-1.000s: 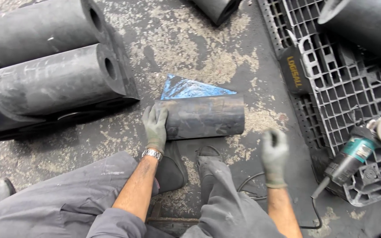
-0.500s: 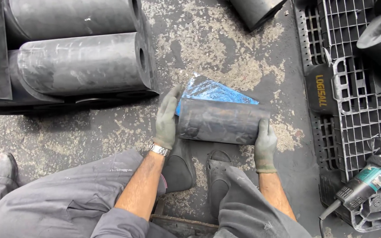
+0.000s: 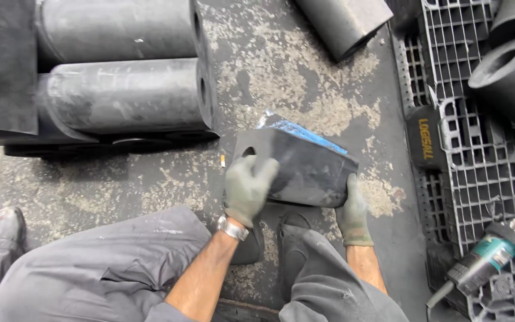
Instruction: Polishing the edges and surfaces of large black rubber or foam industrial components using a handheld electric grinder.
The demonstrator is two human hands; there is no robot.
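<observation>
A: Black rubber block (image 3: 305, 170), gripped at both ends: gloved left hand (image 3: 247, 189) on the holed end, right hand (image 3: 353, 210) under the other.

B: Its axis?

A: Running left to right, tilted, off the stained concrete floor (image 3: 305, 89); plastic pallet (image 3: 478, 161) farther right.

An industrial workshop: worn concrete floor (image 3: 305, 77), stacked black rubber cylinders (image 3: 120, 95), plastic pallets (image 3: 478, 173), an angle grinder (image 3: 484, 259).
</observation>
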